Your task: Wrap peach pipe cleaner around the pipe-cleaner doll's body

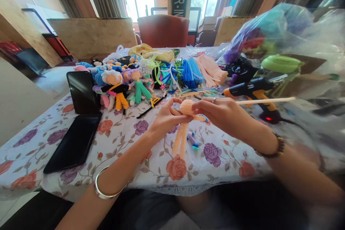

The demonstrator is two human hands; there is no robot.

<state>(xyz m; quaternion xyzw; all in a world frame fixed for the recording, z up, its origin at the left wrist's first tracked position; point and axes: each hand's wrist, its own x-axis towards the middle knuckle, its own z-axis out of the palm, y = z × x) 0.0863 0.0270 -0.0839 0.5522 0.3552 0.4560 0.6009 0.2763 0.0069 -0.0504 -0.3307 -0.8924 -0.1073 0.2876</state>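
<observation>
Both hands hold a peach pipe-cleaner doll (182, 129) above the flowered tablecloth (129, 151). My left hand (167, 116) pinches the doll beside its round head, fingers curled. My right hand (218, 113), with a ring, grips the doll's arm on the other side, and a long peach pipe cleaner (265, 100) sticks out to the right from it. The doll's two legs hang down toward the cloth.
Finished dolls (115, 88) and heaps of coloured pipe cleaners (183, 72) lie behind. An orange-black glue gun (253, 91) stands at right near plastic bags (269, 32). Two black phones (78, 115) sit at left. A red chair (163, 30) stands beyond the table.
</observation>
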